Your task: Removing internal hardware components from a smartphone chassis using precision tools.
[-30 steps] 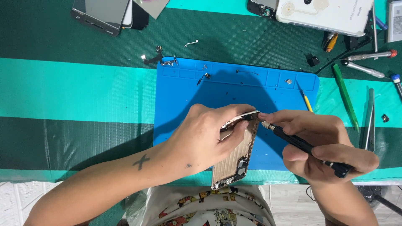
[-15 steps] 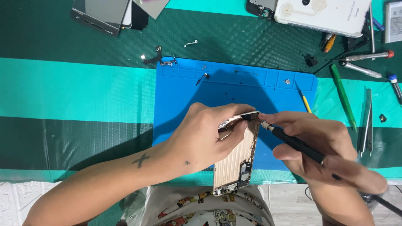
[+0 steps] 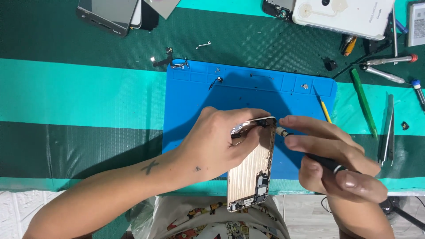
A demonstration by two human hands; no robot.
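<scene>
Head view: the gold phone housing (image 3: 250,170) is held tilted over the near edge of the blue mat (image 3: 248,95), clasped by the left hand (image 3: 217,141). A dark screwdriver (image 3: 310,152) is pinched in the closed right hand (image 3: 336,161), tip at the housing's top corner. A slip there could gouge the exposed interior. The shell looks stripped, its metal ribbed.

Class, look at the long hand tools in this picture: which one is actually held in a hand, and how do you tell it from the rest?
The black screwdriver in the right hand; its tip meets the gold phone housing. The green pry stick and tweezers lie untouched.
</scene>
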